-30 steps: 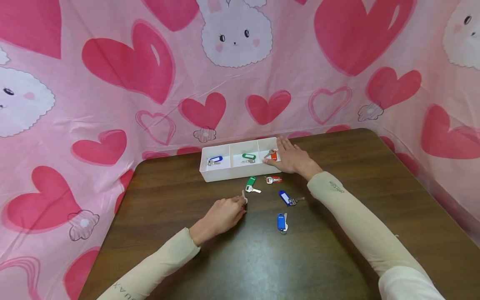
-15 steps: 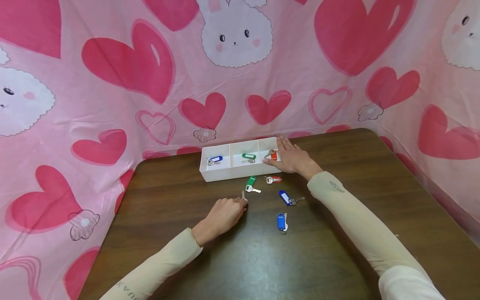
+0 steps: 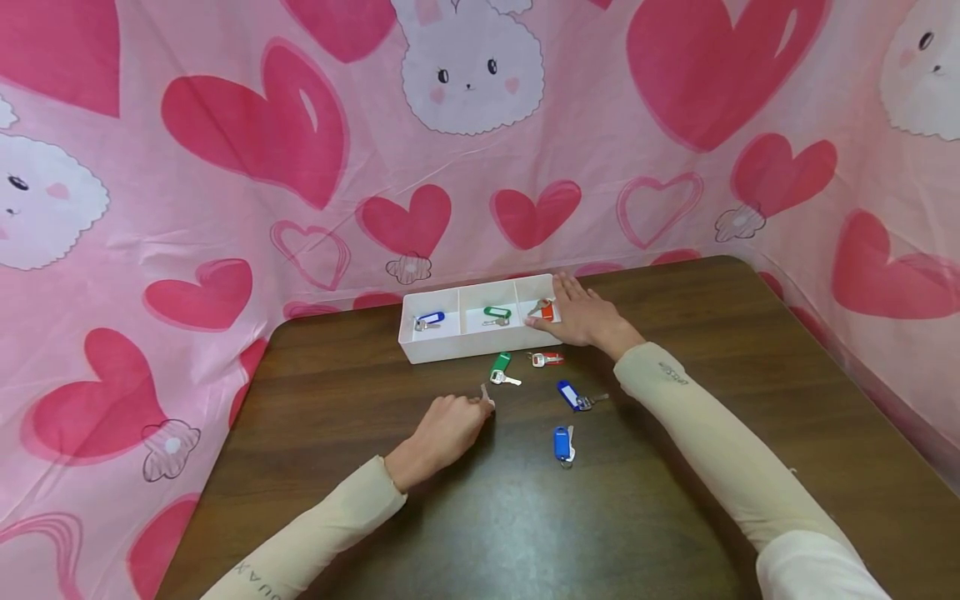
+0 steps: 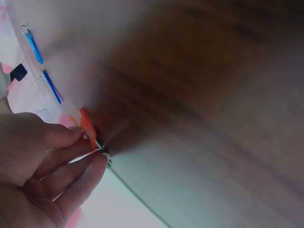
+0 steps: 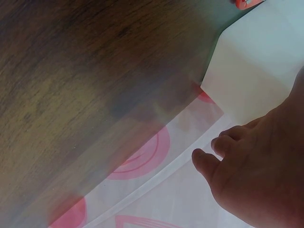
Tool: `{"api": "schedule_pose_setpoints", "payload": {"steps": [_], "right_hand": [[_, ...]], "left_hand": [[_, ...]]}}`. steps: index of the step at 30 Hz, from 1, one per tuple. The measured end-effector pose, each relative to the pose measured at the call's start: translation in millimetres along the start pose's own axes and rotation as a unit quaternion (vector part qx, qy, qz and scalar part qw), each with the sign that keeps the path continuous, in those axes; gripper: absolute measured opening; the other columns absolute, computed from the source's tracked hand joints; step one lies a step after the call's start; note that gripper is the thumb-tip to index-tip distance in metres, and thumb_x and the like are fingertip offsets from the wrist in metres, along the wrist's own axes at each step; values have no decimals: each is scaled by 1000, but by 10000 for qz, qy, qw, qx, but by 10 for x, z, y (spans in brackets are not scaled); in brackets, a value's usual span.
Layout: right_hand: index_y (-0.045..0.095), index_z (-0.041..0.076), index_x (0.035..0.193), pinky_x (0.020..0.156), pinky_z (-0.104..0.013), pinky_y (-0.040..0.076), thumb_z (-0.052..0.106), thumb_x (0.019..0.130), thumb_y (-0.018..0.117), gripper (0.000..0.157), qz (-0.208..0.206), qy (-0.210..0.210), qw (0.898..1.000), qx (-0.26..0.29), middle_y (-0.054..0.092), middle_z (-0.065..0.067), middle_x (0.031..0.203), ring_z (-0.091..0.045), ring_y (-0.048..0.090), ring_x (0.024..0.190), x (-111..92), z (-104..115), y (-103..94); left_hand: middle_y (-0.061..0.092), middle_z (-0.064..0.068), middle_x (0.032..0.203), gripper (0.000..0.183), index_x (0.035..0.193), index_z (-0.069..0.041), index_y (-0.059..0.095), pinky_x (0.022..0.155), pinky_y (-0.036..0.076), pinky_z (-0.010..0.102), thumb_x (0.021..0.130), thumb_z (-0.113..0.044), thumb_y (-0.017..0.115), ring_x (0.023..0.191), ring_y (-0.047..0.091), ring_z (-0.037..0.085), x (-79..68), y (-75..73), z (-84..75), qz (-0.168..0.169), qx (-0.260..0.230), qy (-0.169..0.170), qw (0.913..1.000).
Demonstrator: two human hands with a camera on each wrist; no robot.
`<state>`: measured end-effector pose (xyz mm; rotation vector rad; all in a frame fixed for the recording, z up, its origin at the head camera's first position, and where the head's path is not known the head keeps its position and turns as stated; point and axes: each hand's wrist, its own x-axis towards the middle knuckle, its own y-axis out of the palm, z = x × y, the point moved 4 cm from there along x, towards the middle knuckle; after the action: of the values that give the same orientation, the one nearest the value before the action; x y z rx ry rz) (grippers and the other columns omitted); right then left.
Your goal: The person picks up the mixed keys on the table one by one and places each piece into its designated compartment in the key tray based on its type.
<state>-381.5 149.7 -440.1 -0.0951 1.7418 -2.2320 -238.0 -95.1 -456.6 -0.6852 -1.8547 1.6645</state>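
Near the middle of the table, my left hand [image 3: 447, 429] pinches a key with an orange key tag [image 4: 87, 126] between thumb and fingertips. The key's blade [image 3: 485, 392] sticks out past the fingers in the head view, where the tag is hidden. My right hand [image 3: 588, 318] rests on the right end of a white three-compartment box [image 3: 480, 343], fingers extended over its edge. Inside the box lie a blue-tagged key [image 3: 431, 320] at left, a green-tagged key [image 3: 497, 313] in the middle and an orange-tagged key [image 3: 546, 311] at right.
On the brown table [image 3: 465, 525] in front of the box are a green-tagged key [image 3: 501, 367], a red-tagged key [image 3: 547, 360], a dark blue-tagged key [image 3: 572, 397] and a lighter blue-tagged key [image 3: 562, 444]. A pink heart-patterned cloth [image 3: 465, 158] hangs behind.
The left hand has drawn very slightly nearer the person and lifted the key a little, its blade now showing more beyond the fingers. The right hand and the box have stayed put.
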Motion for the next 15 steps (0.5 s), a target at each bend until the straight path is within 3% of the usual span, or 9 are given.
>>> {"api": "schedule_pose_setpoints", "payload": {"steps": [7, 15], "right_hand": [[-2, 6, 169, 133, -61, 16, 88, 91, 38, 120, 44, -3, 10000, -9, 1, -16, 179, -37, 4, 167, -2, 2, -3], [-3, 6, 169, 133, -61, 16, 88, 91, 37, 120, 101, 30, 9999, -15, 0, -17, 178, -37, 4, 167, 1, 5, 0]], "left_hand": [[69, 3, 73, 11, 107, -6, 77, 51, 50, 25, 100, -9, 70, 58, 66, 17, 15, -9, -25, 126, 533, 135, 9984], [68, 4, 72, 9, 105, -4, 76, 56, 60, 30, 99, -9, 72, 60, 70, 18, 21, -2, -37, 69, 820, 192, 9964]]}}
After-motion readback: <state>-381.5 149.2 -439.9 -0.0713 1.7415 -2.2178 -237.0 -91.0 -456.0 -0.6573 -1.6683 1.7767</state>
